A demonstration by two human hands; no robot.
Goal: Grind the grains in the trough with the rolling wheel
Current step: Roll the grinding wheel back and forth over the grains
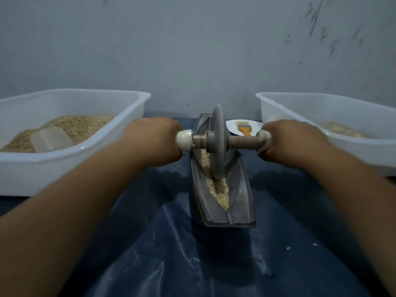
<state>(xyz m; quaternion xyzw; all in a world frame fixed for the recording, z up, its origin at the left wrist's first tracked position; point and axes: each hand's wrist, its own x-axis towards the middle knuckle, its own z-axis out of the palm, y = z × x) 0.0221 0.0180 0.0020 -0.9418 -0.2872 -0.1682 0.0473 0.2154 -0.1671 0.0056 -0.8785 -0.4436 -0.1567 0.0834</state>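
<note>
A grey boat-shaped trough (240, 202) stands lengthwise on the blue sheet in front of me. Pale crushed grains (220, 195) lie along its groove. The grey rolling wheel (217, 144) stands upright in the groove, near the trough's middle, on a wooden axle (242, 142) with white caps at both ends. My left hand (152, 138) grips the left end of the axle. My right hand (289, 139) grips the right end. Both fists hide most of the handles.
A white tub (70, 159) at the left holds grain and a clear scoop (51, 139). Another white tub (364, 116) at the right holds a little grain. Behind the trough a white plate (233, 127) carries an orange-handled brush (244, 129). A grey wall rises close behind.
</note>
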